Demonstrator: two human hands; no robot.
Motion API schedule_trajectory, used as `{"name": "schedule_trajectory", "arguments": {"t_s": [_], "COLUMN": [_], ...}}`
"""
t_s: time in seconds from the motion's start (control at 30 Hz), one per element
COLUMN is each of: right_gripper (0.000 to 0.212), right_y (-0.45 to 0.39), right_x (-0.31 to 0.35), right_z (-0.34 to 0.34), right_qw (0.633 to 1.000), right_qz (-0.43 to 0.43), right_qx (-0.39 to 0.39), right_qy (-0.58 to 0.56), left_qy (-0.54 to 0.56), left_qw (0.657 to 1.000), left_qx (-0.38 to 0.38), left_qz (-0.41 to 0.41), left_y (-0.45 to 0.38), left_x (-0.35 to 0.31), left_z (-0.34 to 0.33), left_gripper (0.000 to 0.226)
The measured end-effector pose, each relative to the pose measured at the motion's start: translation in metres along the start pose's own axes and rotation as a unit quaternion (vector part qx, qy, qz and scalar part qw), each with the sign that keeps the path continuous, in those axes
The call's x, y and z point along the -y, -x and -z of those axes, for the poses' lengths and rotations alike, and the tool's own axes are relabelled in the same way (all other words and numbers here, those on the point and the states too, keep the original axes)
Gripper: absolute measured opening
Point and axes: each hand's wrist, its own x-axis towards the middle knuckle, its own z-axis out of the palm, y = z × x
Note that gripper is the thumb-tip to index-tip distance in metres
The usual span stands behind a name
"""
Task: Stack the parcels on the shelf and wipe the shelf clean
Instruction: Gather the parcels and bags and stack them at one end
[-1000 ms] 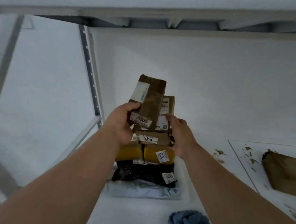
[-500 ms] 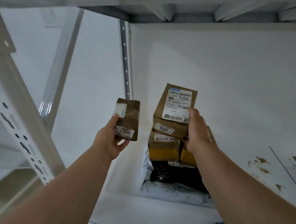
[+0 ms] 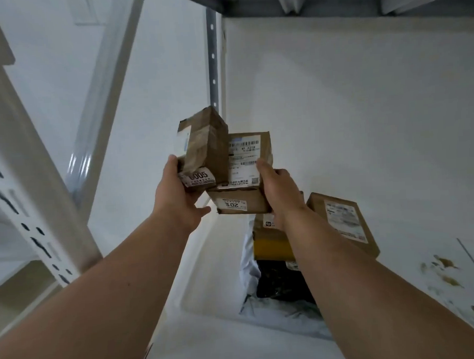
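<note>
Gripping small box (image 3: 205,142), left hand (image 3: 176,193); right hand (image 3: 280,193) gripping labelled box (image 3: 246,165).

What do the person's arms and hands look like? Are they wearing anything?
Both arms are bare as far as the picture shows: no sleeves in view. The left hand and the right hand have no gloves, and I can see no rings, watch or bands on the wrists. The forearms reach in from the bottom corners of the picture.
</note>
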Motion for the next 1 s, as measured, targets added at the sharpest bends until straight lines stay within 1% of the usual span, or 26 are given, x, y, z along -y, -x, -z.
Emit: {"name": "schedule_trajectory", "arguments": {"t_s": [0.07,0.13,0.2,0.3,0.4,0.5,0.6,0.67,0.7,0.77,0.87,0.9,0.93,0.97,1.0], "right_gripper": [0.068,0.066,0.061,0.051,0.051,0.049,0.056,0.06,0.063,0.069,0.062,0.064,0.071,0.079,0.082], "right_y": [-0.004,-0.005,-0.009,-0.009,-0.007,-0.005,-0.012,-0.017,-0.02,-0.02,-0.017,-0.016,-0.014,-0.013,-0.011], "right_x": [0.002,0.0,-0.004,-0.008,-0.019,-0.036,-0.047,-0.049,-0.051,-0.056,-0.064,-0.066,-0.069,-0.074,-0.079], "right_z": [-0.017,-0.032,-0.043,-0.058,-0.07,-0.078,-0.079,-0.078,-0.079,-0.079,-0.077,-0.075,-0.072,-0.069,-0.066], "right_qw": [1.0,0.998,0.995,0.995,0.993,0.991,0.99,0.986,0.984,0.978,0.951,0.939,0.924,0.904,0.881], "right_qz": [-0.021,-0.024,-0.026,-0.036,-0.075,-0.1,-0.09,-0.087,-0.091,-0.093,-0.072,-0.058,-0.034,0.002,0.041], "right_qx": [0.014,0.005,0.016,0.054,0.086,0.084,0.044,0.012,0.005,0.017,0.061,0.073,0.088,0.107,0.134], "right_qy": [0.015,0.062,0.1,0.079,0.027,0.041,0.097,0.139,0.153,0.188,0.295,0.331,0.37,0.413,0.452], "left_qy": [-0.013,-0.038,-0.07,-0.12,-0.152,-0.198,-0.241,-0.265,-0.276,-0.3,-0.328,-0.342,-0.358,-0.372,-0.373], "left_qw": [1.0,0.998,0.994,0.983,0.974,0.965,0.953,0.948,0.945,0.939,0.932,0.929,0.924,0.919,0.919], "left_qx": [-0.012,-0.038,-0.077,-0.126,-0.156,-0.164,-0.16,-0.147,-0.143,-0.139,-0.136,-0.131,-0.126,-0.12,-0.118], "left_qz": [-0.006,-0.021,-0.041,-0.065,-0.055,-0.051,-0.087,-0.102,-0.104,-0.094,-0.07,-0.061,-0.055,-0.052,-0.048], "left_y": [0.002,0.003,-0.002,-0.01,-0.016,-0.016,-0.017,-0.02,-0.023,-0.028,-0.036,-0.037,-0.038,-0.038,-0.039], "left_x": [-0.002,-0.003,-0.001,0.002,0.009,0.019,0.03,0.035,0.038,0.044,0.054,0.056,0.059,0.062,0.064], "left_z": [0.0,0.0,0.004,0.01,0.017,0.019,0.012,0.007,0.007,0.007,0.012,0.013,0.015,0.016,0.018], "left_gripper": [0.028,0.027,0.033,0.05,0.056,0.055,0.042,0.041,0.041,0.041,0.045,0.045,0.044,0.043,0.043]}}
